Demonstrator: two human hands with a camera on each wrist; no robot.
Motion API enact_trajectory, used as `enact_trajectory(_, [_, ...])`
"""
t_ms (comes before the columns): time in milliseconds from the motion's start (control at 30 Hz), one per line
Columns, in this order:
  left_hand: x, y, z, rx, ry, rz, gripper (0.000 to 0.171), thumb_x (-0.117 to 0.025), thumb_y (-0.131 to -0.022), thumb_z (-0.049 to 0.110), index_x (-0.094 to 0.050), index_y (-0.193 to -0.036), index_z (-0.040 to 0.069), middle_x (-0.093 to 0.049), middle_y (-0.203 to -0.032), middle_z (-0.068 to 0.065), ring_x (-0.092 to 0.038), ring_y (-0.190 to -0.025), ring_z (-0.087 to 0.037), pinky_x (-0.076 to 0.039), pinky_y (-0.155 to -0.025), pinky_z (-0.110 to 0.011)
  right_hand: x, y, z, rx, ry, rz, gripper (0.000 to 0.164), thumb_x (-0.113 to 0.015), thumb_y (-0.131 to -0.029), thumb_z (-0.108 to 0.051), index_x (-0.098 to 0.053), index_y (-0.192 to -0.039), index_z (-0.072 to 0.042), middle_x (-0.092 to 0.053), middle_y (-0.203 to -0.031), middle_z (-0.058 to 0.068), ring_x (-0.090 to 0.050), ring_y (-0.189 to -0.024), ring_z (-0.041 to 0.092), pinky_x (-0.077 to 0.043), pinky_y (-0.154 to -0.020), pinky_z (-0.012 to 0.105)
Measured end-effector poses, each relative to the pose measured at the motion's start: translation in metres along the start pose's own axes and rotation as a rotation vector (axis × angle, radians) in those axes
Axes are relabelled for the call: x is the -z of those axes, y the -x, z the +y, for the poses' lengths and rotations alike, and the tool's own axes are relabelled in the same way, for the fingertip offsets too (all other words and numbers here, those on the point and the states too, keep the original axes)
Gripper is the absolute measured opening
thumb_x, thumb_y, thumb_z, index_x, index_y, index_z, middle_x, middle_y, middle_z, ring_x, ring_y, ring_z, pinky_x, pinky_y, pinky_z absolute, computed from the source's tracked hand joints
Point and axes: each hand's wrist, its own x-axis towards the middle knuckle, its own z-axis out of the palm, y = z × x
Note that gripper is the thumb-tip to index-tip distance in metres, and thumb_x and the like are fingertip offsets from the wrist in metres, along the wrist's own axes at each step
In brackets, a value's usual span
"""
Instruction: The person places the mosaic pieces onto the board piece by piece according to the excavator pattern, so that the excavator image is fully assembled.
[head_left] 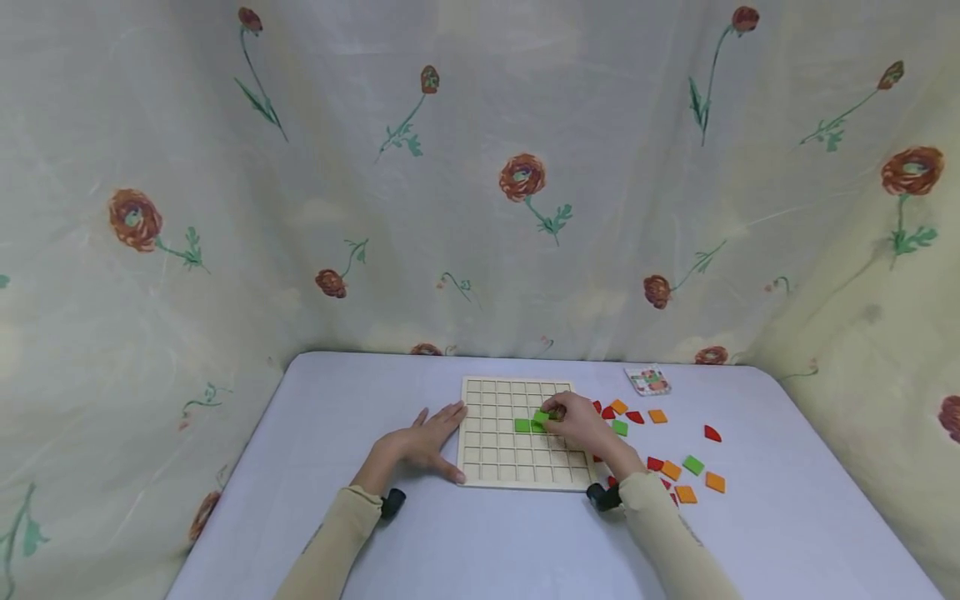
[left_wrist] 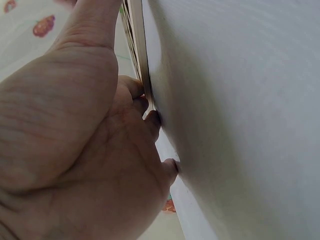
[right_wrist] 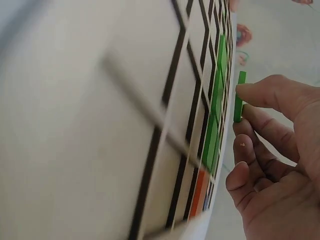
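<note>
Right hand [head_left: 581,421]: grip pinching flat green square tile [right_wrist: 238,106] just above pale gridded wooden board [head_left: 487,450]. Left hand [head_left: 423,442]: fingers spread, touching board's left edge.

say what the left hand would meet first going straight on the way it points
Likely the board; the left hand lies right at its left edge, though depth is hard to judge.

Flowered cloth [head_left: 480,250] hangs behind and beside the white table [head_left: 480,542]. Right of the table, it seems yellower.
</note>
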Motion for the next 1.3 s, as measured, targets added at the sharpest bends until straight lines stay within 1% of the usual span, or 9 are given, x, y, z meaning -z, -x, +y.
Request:
enact_trajectory(100, [0.0,0.0,0.0,0.004,0.005,-0.002,0.125,-0.073,-0.067,0.068,-0.006,-0.156,0.012,-0.003,-0.164,-0.004,-0.003,-0.152,-0.022,-0.001,-0.122,-0.051,-0.01,-0.011,-0.006,0.018,0.002,-0.013,0.019,-0.074,-0.084,-0.015,-0.07,-0.102,-0.013,-0.064,-0.098,0.001,-0.054,-0.084,0.015,-0.048,-0.076,0.029])
enact_trajectory(200, [0.0,0.0,0.0,0.005,0.007,-0.005,0.125,-0.073,-0.067,0.068,-0.006,-0.157,0.012,-0.003,-0.164,-0.004,-0.003,-0.152,-0.022,-0.001,-0.122,-0.052,-0.017,-0.02,-0.01,0.026,0.02,-0.026,0.017,-0.073,-0.084,-0.014,-0.071,-0.102,-0.013,-0.064,-0.099,0.001,-0.052,-0.084,0.014,-0.047,-0.075,0.028])
enact_trajectory(300, [0.001,0.0,0.0,0.003,0.003,-0.007,0.124,-0.073,-0.068,0.068,-0.006,-0.157,0.013,-0.002,-0.165,-0.004,-0.002,-0.152,-0.021,-0.001,-0.122,-0.052,-0.019,-0.027,-0.014,0.031,0.028,-0.046,0.018,-0.072,-0.085,-0.012,-0.071,-0.103,-0.012,-0.063,-0.098,0.002,-0.051,-0.083,0.014,-0.046,-0.073,0.028])
enact_trajectory(433, [0.002,0.0,-0.001,-0.003,-0.013,-0.005,0.123,-0.072,-0.069,0.068,-0.006,-0.157,0.013,-0.002,-0.165,-0.003,-0.002,-0.152,-0.021,-0.001,-0.122,-0.052,-0.018,-0.033,-0.019,0.03,0.036,-0.068,0.018,-0.071,-0.084,-0.01,-0.071,-0.103,-0.011,-0.062,-0.094,0.002,-0.05,-0.081,0.015,-0.044,-0.072,0.028])
enact_trajectory(767, [0.001,-0.001,-0.001,-0.002,-0.009,-0.008,0.124,-0.072,-0.068,0.069,-0.005,-0.157,0.013,-0.001,-0.165,-0.003,-0.001,-0.152,-0.02,-0.001,-0.122,-0.051,-0.014,-0.036,-0.024,0.05,0.076,-0.125,0.019,-0.07,-0.084,-0.008,-0.072,-0.103,-0.008,-0.067,-0.096,0.003,-0.054,-0.082,0.014,-0.048,-0.076,0.031])
enact_trajectory(900, [0.0,-0.001,-0.001,-0.011,0.001,0.0,0.124,-0.073,-0.068,0.068,-0.005,-0.157,0.013,-0.002,-0.165,-0.003,-0.002,-0.152,-0.021,0.0,-0.122,-0.051,-0.011,-0.035,-0.028,0.068,0.098,-0.13,0.017,-0.069,-0.084,-0.007,-0.072,-0.101,-0.006,-0.066,-0.093,0.004,-0.055,-0.082,0.016,-0.048,-0.075,0.032])
enact_trajectory(1100, [0.001,-0.001,-0.001,-0.011,-0.004,-0.007,0.124,-0.073,-0.068,0.068,-0.005,-0.157,0.014,-0.001,-0.165,-0.002,-0.001,-0.152,-0.02,0.001,-0.122,-0.051,-0.012,-0.037,-0.031,0.082,0.137,-0.137,0.013,-0.073,-0.083,-0.013,-0.071,-0.094,-0.007,-0.064,-0.089,0.003,-0.054,-0.08,0.014,-0.048,-0.073,0.031])
enact_trajectory(1200, [0.001,-0.001,-0.001,-0.009,-0.007,-0.011,0.124,-0.073,-0.068,0.068,-0.004,-0.157,0.014,0.0,-0.165,-0.002,0.0,-0.152,-0.02,0.001,-0.122,-0.051,-0.013,-0.038,-0.03,0.075,0.139,-0.128,0.011,-0.072,-0.085,-0.013,-0.071,-0.095,-0.007,-0.064,-0.089,0.003,-0.055,-0.08,0.014,-0.048,-0.073,0.031])
enact_trajectory(1300, [0.001,-0.001,-0.002,-0.006,-0.006,-0.011,0.124,-0.073,-0.068,0.068,-0.004,-0.157,0.014,0.0,-0.165,-0.002,0.0,-0.152,-0.02,0.001,-0.122,-0.051,-0.014,-0.038,-0.029,0.088,0.136,-0.117,0.013,-0.071,-0.086,-0.011,-0.071,-0.098,-0.006,-0.066,-0.091,0.004,-0.057,-0.081,0.015,-0.049,-0.074,0.032])
